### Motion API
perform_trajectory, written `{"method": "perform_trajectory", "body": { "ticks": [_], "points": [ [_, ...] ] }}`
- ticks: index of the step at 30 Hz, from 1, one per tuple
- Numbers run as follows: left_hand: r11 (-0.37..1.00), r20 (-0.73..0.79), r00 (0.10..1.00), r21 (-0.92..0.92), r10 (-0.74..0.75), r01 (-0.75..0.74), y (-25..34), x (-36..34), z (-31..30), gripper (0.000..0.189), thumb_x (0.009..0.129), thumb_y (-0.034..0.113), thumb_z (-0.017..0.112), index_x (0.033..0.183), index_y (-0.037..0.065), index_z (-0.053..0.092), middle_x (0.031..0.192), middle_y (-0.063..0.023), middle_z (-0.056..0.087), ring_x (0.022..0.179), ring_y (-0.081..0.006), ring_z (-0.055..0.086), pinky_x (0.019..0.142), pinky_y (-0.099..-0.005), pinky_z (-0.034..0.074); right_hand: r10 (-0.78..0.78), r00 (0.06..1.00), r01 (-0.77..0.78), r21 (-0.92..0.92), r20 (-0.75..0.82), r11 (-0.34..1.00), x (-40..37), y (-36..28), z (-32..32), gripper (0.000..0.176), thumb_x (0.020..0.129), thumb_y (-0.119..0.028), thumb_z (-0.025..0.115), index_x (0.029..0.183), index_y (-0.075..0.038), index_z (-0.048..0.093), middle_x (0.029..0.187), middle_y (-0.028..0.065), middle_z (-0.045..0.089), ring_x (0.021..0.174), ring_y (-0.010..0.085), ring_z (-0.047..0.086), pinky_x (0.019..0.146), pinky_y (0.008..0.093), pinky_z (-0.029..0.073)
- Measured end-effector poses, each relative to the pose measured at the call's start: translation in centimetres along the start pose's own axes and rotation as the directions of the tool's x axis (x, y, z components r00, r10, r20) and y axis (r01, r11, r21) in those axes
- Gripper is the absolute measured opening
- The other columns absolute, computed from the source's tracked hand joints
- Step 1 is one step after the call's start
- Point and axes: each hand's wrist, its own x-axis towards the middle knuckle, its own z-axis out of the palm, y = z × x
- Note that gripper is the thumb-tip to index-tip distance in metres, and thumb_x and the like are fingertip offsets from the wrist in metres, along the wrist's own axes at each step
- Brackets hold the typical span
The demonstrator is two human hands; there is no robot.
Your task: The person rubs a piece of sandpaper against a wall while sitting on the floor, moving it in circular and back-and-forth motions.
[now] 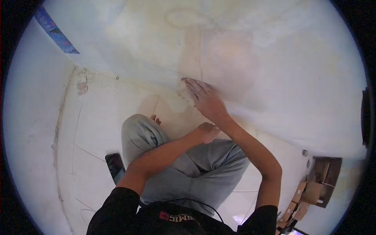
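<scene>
My right hand [205, 98] lies against the lower part of the pale wall [282, 74], fingers stretched out and close together. The fingers look coated with whitish dust; whether anything thin is under the palm cannot be seen. Just below, beside my right forearm, my left hand [209, 132] is curled closed above my lap. Its inside is hidden, so I cannot make out whether it holds anything. Around the right hand the wall shows patchy, yellowish and pinkish discoloured plaster.
My crossed legs in grey trousers [188, 172] rest on the light tiled floor [92, 125]. A dark phone [114, 166] lies left of my knee. A blue strip [56, 31] is on the wall, upper left. Cardboard boxes [301, 201] and a brown wooden piece [327, 178] stand at the right.
</scene>
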Motion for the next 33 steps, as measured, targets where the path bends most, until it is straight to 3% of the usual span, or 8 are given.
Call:
{"method": "perform_trajectory", "body": {
  "ticks": [4,6,9,13,15,28,30,33],
  "points": [
    [0.996,0.069,0.994,-0.038,-0.084,0.087,-0.8,0.7,0.6,0.028,0.091,0.013,0.047,0.112,-0.001,0.060,0.112,-0.0241,0.063,0.101,-0.0394,0.063,0.088,-0.0483,0.050,0.034,0.992,0.004,0.289,-0.124,0.957,7.6,-3.0,3.5,0.057,0.083,-0.014,0.055,0.136,0.005,0.047,0.147,0.0147,0.043,0.133,0.0279,0.043,0.111,0.0376,0.036],
    [0.940,-0.424,0.905,-0.297,0.026,-0.166,-2.5,1.3,3.7,0.028,0.092,0.014,0.047,0.110,-0.002,0.060,0.111,-0.0250,0.064,0.105,-0.0425,0.060,0.091,-0.0497,0.048,0.081,0.988,-0.015,0.427,-0.135,0.904,10.2,-4.2,4.0,0.056,0.084,-0.013,0.055,0.136,0.006,0.047,0.146,0.0144,0.043,0.133,0.0280,0.043,0.111,0.0370,0.036],
    [0.951,-0.513,0.858,-0.251,0.025,-0.178,-2.2,-0.1,3.3,0.029,0.091,0.016,0.048,0.110,-0.004,0.059,0.111,-0.0253,0.063,0.106,-0.0447,0.058,0.093,-0.0503,0.045,0.144,0.977,-0.059,0.445,-0.159,0.894,11.7,-5.7,3.2,0.055,0.083,-0.012,0.054,0.135,0.007,0.048,0.146,0.0131,0.044,0.134,0.0275,0.041,0.112,0.0354,0.036],
    [0.935,-0.389,0.921,-0.331,-0.014,-0.125,-2.1,0.6,2.1,0.031,0.091,0.016,0.048,0.113,-0.004,0.058,0.106,-0.0259,0.064,0.102,-0.0426,0.061,0.090,-0.0508,0.047,0.009,0.995,0.014,0.228,-0.100,0.973,6.9,-2.1,1.2,0.058,0.083,-0.013,0.055,0.137,0.007,0.046,0.148,0.0117,0.042,0.137,0.0258,0.039,0.113,0.0356,0.035],
    [0.998,0.057,0.998,-0.067,-0.007,0.011,-1.2,0.6,0.3,0.031,0.091,0.018,0.047,0.113,-0.002,0.057,0.098,-0.0251,0.064,0.094,-0.0404,0.064,0.082,-0.0516,0.049,-0.070,0.997,0.069,-0.039,-0.033,0.997,3.1,-0.8,-0.7,0.060,0.082,-0.013,0.055,0.138,0.007,0.045,0.149,0.0114,0.041,0.138,0.0249,0.038,0.113,0.0357,0.034],
    [0.999,-0.012,1.000,-0.036,-0.026,0.025,-1.9,2.1,2.9,0.029,0.089,0.013,0.053,0.113,-0.003,0.057,0.105,-0.0232,0.064,0.099,-0.0411,0.062,0.086,-0.0482,0.050,-0.031,0.994,0.045,0.129,-0.107,0.991,9.5,-4.1,3.0,0.055,0.086,-0.013,0.052,0.136,0.007,0.047,0.152,0.0114,0.038,0.142,0.0224,0.031,0.118,0.0354,0.025],
    [0.912,-0.516,0.856,-0.363,-0.026,-0.191,-0.8,-0.1,1.6,0.029,0.088,0.012,0.057,0.113,-0.004,0.057,0.113,-0.0228,0.062,0.106,-0.0405,0.060,0.093,-0.0492,0.046,0.009,0.984,0.037,0.254,-0.178,0.966,12.0,-5.3,4.1,0.053,0.086,-0.013,0.051,0.135,0.007,0.048,0.152,0.0117,0.038,0.142,0.0223,0.032,0.119,0.0351,0.024],
    [0.938,-0.567,0.822,-0.253,0.055,-0.238,-1.3,-1.3,1.0,0.030,0.089,0.014,0.055,0.113,-0.003,0.056,0.114,-0.0233,0.061,0.110,-0.0419,0.057,0.095,-0.0497,0.044,0.117,0.970,-0.013,0.437,-0.213,0.899,12.9,-6.2,4.6,0.052,0.087,-0.011,0.050,0.136,0.007,0.047,0.151,0.0131,0.039,0.140,0.0222,0.034,0.118,0.0346,0.026]
  ]
}}
